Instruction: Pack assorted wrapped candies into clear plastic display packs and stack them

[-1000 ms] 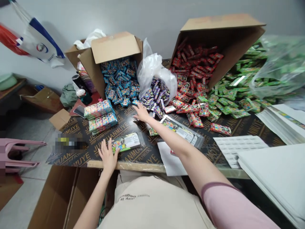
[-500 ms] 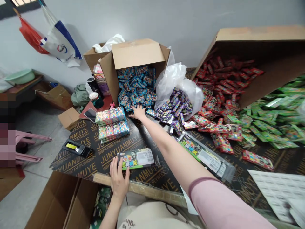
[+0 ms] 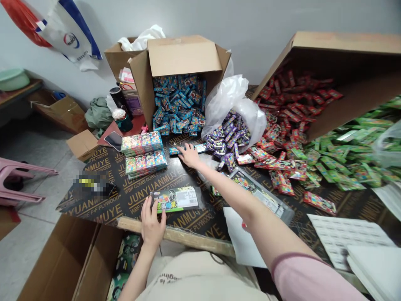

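Note:
My left hand [image 3: 153,222] lies with extended fingers across the left end of a flat printed candy bag [image 3: 180,200], which has a white label. Farther forward, my right hand [image 3: 189,156] spreads its fingers over a short row of blue candy packets [image 3: 174,151] on the table; part of the row is hidden beneath the fingers. Behind it, many similar blue packets [image 3: 180,108] fill a cardboard box [image 3: 184,58] tipped on its side. Stacked clear packs of colourful candy [image 3: 145,163] stand left of my right hand.
Purple packets [image 3: 230,136] spill from a plastic bag [image 3: 227,92]. Red packets [image 3: 293,113] pour from a large carton [image 3: 344,44], beside green packets [image 3: 341,163]. Another printed bag [image 3: 269,200] lies under my right forearm. A phone [image 3: 113,141] and paper sheets [image 3: 347,238] are on the table.
My right hand has drawn back from the edge of the blue pile, and a row of blue packets now lies under its fingers. My left hand stays on the printed bag. The view has shifted slightly.

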### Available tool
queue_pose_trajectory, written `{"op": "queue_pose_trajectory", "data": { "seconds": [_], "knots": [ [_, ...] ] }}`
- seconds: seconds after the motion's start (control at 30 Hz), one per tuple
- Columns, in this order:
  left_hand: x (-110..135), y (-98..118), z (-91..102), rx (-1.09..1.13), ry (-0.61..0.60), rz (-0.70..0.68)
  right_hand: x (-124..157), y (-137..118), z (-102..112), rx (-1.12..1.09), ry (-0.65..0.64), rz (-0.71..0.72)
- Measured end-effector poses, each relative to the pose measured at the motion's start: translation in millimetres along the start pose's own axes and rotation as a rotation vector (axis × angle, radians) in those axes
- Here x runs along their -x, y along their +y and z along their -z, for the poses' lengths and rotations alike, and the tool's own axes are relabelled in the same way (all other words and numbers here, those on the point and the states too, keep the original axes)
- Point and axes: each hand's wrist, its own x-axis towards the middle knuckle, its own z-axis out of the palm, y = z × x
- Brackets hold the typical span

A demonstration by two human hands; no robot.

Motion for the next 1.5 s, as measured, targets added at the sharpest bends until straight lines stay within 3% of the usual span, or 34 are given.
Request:
{"op": "queue_pose_trajectory", "data": {
  "seconds": [0.13, 0.23, 0.3, 0.43, 0.5, 0.6, 0.67, 0.8, 0.97, 1.1, 1.13, 1.2, 1.27, 1.3, 1.33, 1.4, 1.5],
  "knots": [
    [-6.7, 0.6, 5.7, 0.054, -0.076, 0.051, 68.8, 5.4, 1.7, -0.008, 0.051, 0.066],
    [-26.5, 10.5, 10.3, 0.206, -0.097, 0.15, 100.6, 8.8, 17.4, -0.037, 0.134, 0.068],
    [-46.3, 27.2, 11.3, 0.432, -0.135, 0.252, 115.6, 5.1, 33.1, -0.067, 0.218, 0.09],
    [-82.9, 76.1, 7.7, 1.167, -0.409, 0.576, 149.3, -15.0, 59.3, -0.12, 0.291, 0.249],
    [-92.6, 95.0, 5.8, 1.405, -0.425, 0.719, 169.9, -21.0, 67.5, -0.175, 0.312, 0.29],
    [-96.4, 104.0, 7.0, 1.496, -0.478, 0.836, 199.6, -15.1, 78.8, -0.354, 0.349, 0.293],
    [-95.1, 101.4, 9.6, 1.468, -0.626, 0.876, 215.6, -5.4, 87.2, -0.5, 0.311, 0.307],
    [-91.1, 101.8, 11.5, 1.37, -0.957, 0.804, 235.3, 4.8, 98.4, -0.716, 0.135, 0.427],
    [-88.7, 112.5, 10.3, 1.304, -1.174, 0.603, 245.8, 2.6, 104.7, -0.864, 0.097, 0.471],
    [-89.3, 109.7, 16.1, 1.233, -1.474, 0.471, 246.9, 13.6, 111.8, -0.925, -0.126, 0.645],
    [-89.2, 109.0, 17.1, 1.236, -1.52, 0.467, 245.7, 17.6, 111.9, -0.919, -0.138, 0.626],
    [-88.4, 109.3, 16.2, 1.283, -1.479, 0.524, 242.5, 24.8, 108.6, -0.863, 0.016, 0.397],
    [-85.9, 112.0, 11.1, 1.338, -1.294, 0.65, 239.7, 28.6, 102.1, -0.768, 0.278, 0.091],
    [-84.0, 114.1, 7.3, 1.356, -1.183, 0.72, 239.1, 28.5, 98.1, -0.724, 0.363, 0.013],
    [-81.7, 116.6, 3.3, 1.371, -1.085, 0.784, 239.1, 26.8, 94.1, -0.684, 0.39, 0.006],
    [-76.3, 122.3, -4.0, 1.399, -0.96, 0.888, 240.7, 19.5, 85.9, -0.606, 0.324, 0.116],
    [-68.4, 128.3, -10.0, 1.428, -0.913, 0.935, 244.5, 5.5, 74.3, -0.501, 0.242, 0.207]
  ]
}}
